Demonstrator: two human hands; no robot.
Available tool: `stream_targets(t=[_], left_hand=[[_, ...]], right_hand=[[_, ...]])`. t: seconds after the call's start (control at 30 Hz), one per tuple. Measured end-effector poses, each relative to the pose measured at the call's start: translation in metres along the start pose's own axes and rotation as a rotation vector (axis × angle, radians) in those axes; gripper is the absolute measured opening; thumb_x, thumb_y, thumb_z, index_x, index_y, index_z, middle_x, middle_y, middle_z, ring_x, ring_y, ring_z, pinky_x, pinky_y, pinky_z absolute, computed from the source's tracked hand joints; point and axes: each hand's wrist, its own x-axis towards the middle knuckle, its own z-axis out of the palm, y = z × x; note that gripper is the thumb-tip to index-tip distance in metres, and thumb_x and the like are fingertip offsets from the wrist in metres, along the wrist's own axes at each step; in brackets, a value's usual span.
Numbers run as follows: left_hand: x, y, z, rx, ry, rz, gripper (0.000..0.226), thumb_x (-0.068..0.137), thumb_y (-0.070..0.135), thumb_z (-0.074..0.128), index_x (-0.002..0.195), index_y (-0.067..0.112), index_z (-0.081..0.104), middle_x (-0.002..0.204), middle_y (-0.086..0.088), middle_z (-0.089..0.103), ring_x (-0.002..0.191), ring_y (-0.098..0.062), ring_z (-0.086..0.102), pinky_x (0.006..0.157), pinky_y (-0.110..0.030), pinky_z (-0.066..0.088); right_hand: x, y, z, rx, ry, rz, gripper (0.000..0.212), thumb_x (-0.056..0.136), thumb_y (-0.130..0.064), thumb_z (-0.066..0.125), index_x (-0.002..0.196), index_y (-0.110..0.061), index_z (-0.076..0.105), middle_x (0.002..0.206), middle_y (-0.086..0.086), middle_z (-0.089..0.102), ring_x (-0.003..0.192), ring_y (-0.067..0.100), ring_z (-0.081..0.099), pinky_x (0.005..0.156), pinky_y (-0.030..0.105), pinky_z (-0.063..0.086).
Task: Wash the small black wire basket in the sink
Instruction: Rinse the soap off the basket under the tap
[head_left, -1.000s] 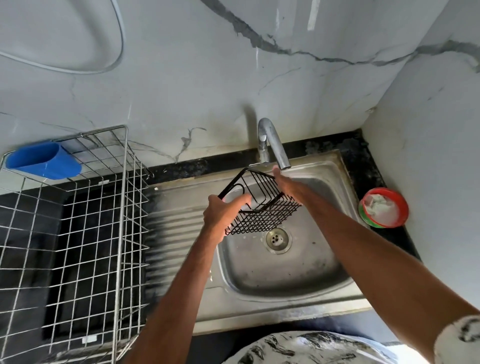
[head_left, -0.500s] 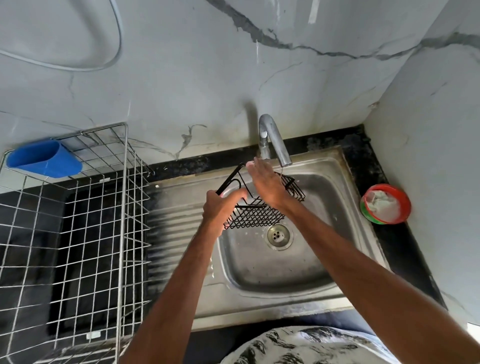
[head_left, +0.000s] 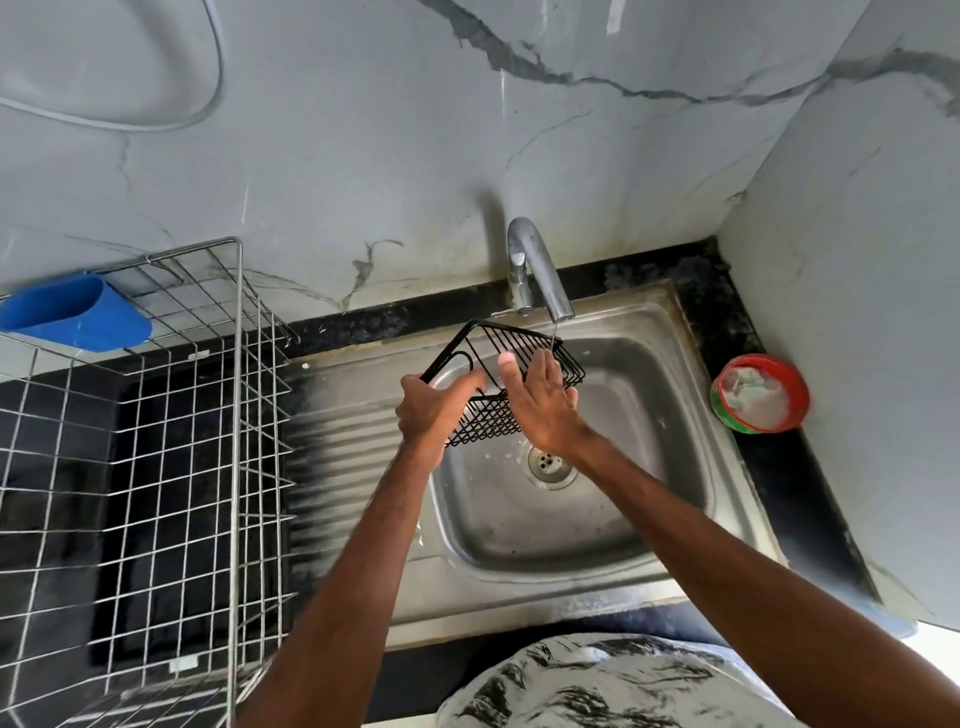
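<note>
One small black wire basket (head_left: 485, 422) was held tilted in the air above the basin of the stainless steel sink (head_left: 571, 535), directly over the area behind the drain (head_left: 549, 462), with its far rim just under the spout of the chrome faucet (head_left: 540, 270). A thin stream of water (head_left: 555, 332) fell from the spout onto the far right corner of the basket. The left hand (head_left: 431, 410) gripped the basket at its left end, with the thumb laid along the wire frame and the remaining fingers curled beneath it. The right hand (head_left: 545, 410) lay flat against the basket wires with its fingers straight and slightly spread, their tips pointing towards the faucet; it pressed on the wires and did not grasp them. The ribbed drainboard (head_left: 343, 457) of the sink extended to the left of the basin. A large metal wire dish rack (head_left: 156, 441) stood further left on the black tabletop (head_left: 779, 483), with a blue plastic cup (head_left: 72, 317) hung on its far edge. A round bowl with a red and green rim (head_left: 759, 395), holding something white, sat on the tabletop to the right of the sink, near the corner of the marble-patterned wall (head_left: 363, 130). A grey hose (head_left: 210, 93) looped across the upper left of that wall. A black-and-white patterned garment (head_left: 597, 680) showed at the bottom edge.
</note>
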Motion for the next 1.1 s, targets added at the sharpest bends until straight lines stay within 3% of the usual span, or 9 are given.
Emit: stream_targets(t=[0.2, 0.3, 0.37, 0.53, 0.67, 0.73, 0.8, 0.93, 1.1], left_hand=[[-0.004, 0.001, -0.006, -0.017, -0.053, 0.011, 0.096, 0.043, 0.059, 0.079, 0.122, 0.018, 0.043, 0.12, -0.012, 0.059, 0.106, -0.03, 0.065, 0.069, -0.038, 0.057], [-0.005, 0.002, -0.006, -0.025, -0.093, -0.002, 0.095, 0.045, 0.056, 0.082, 0.123, 0.018, 0.042, 0.12, -0.011, 0.058, 0.105, -0.03, 0.066, 0.061, -0.033, 0.05], [-0.006, 0.003, -0.004, -0.026, -0.096, -0.007, 0.099, 0.043, 0.057, 0.081, 0.124, 0.018, 0.042, 0.121, -0.01, 0.056, 0.107, -0.03, 0.065, 0.063, -0.034, 0.052], [-0.002, 0.003, -0.006, -0.018, -0.097, -0.033, 0.105, 0.042, 0.06, 0.081, 0.128, 0.012, 0.047, 0.119, -0.013, 0.06, 0.102, -0.032, 0.067, 0.074, -0.044, 0.062], [0.001, 0.001, -0.013, -0.037, -0.104, -0.042, 0.096, 0.043, 0.058, 0.082, 0.122, 0.013, 0.052, 0.107, -0.009, 0.062, 0.09, -0.027, 0.066, 0.062, -0.038, 0.057], [0.001, 0.002, -0.015, -0.055, -0.111, -0.041, 0.092, 0.043, 0.055, 0.082, 0.12, 0.012, 0.055, 0.1, -0.008, 0.06, 0.082, -0.026, 0.064, 0.056, -0.035, 0.052], [-0.002, 0.004, -0.018, -0.077, -0.132, -0.046, 0.09, 0.045, 0.05, 0.082, 0.121, 0.01, 0.054, 0.097, -0.009, 0.06, 0.082, -0.027, 0.065, 0.057, -0.04, 0.058], [-0.004, 0.006, -0.02, -0.123, -0.155, -0.043, 0.071, 0.056, 0.04, 0.082, 0.112, 0.006, 0.054, 0.086, -0.012, 0.061, 0.079, -0.03, 0.064, 0.086, -0.056, 0.061], [-0.01, 0.011, -0.023, -0.136, -0.142, -0.02, 0.086, 0.05, 0.044, 0.079, 0.123, 0.007, 0.053, 0.087, -0.011, 0.065, 0.074, -0.026, 0.065, 0.084, -0.057, 0.061]], right_hand=[[0.049, 0.016, -0.021, 0.039, -0.017, 0.168, 0.122, 0.07, -0.094, -0.011, 0.162, -0.014, 0.002, 0.169, 0.015, -0.002, 0.155, 0.033, -0.005, 0.121, 0.065, 0.001], [0.075, 0.02, -0.03, -0.005, -0.035, 0.247, 0.115, 0.079, -0.089, -0.008, 0.161, -0.013, 0.014, 0.167, 0.02, 0.008, 0.155, 0.036, 0.004, 0.123, 0.06, 0.005], [0.084, 0.018, -0.035, -0.051, -0.092, 0.261, 0.101, 0.089, -0.081, -0.003, 0.161, -0.012, 0.015, 0.167, 0.02, 0.008, 0.155, 0.036, 0.005, 0.123, 0.057, 0.006], [0.094, 0.006, -0.038, -0.093, -0.123, 0.3, 0.107, 0.085, -0.084, -0.006, 0.16, -0.012, 0.018, 0.166, 0.021, 0.014, 0.155, 0.036, 0.01, 0.124, 0.058, 0.008], [0.112, 0.018, -0.036, -0.122, -0.159, 0.368, 0.13, 0.061, -0.1, -0.013, 0.161, -0.022, 0.017, 0.168, 0.012, 0.006, 0.155, 0.038, 0.001, 0.118, 0.069, -0.003], [0.119, 0.024, -0.033, -0.099, -0.107, 0.412, 0.143, 0.05, -0.104, -0.014, 0.161, -0.018, 0.015, 0.168, 0.015, 0.008, 0.155, 0.039, 0.004, 0.119, 0.069, 0.002], [0.107, 0.014, -0.034, -0.115, -0.047, 0.425, 0.138, 0.06, -0.101, -0.012, 0.16, -0.01, 0.017, 0.166, 0.021, 0.014, 0.154, 0.039, 0.01, 0.12, 0.066, 0.006], [0.074, -0.015, -0.024, -0.142, 0.009, 0.228, 0.102, 0.091, -0.079, 0.0, 0.16, -0.005, 0.005, 0.167, 0.022, 0.002, 0.155, 0.037, 0.001, 0.121, 0.059, -0.003], [0.036, -0.033, -0.004, -0.107, -0.036, -0.027, 0.097, 0.095, -0.076, 0.006, 0.159, -0.004, -0.008, 0.167, 0.021, -0.011, 0.154, 0.034, -0.013, 0.12, 0.051, -0.01]])
